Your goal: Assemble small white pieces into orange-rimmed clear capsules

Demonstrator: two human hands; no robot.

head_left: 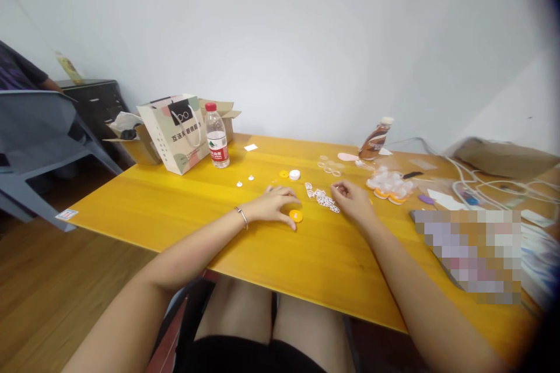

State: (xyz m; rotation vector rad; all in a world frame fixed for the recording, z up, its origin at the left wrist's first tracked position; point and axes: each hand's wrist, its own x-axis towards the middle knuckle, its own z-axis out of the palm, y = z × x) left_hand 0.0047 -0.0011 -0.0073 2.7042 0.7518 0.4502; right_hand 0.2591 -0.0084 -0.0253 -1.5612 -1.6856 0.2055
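My left hand (273, 205) rests on the yellow table (175, 204) with its fingers spread and slightly curled, the thumb touching a small orange round cap (296, 216). My right hand (352, 199) lies just right of a pile of small white rings (322, 198), its fingers curled in a loose pinch; whether anything is between them is too small to tell. Another orange cap (284, 174) and a white cap (294, 175) sit a little farther back. A heap of white and orange caps (389, 185) lies to the right of my right hand.
A paper gift bag (175, 131), a water bottle (217, 136) and a cardboard box (227, 113) stand at the back left. A brown drink bottle (375, 140) stands at the back, white cables (481, 186) run at the right, and a grey chair (39, 140) stands to the left.
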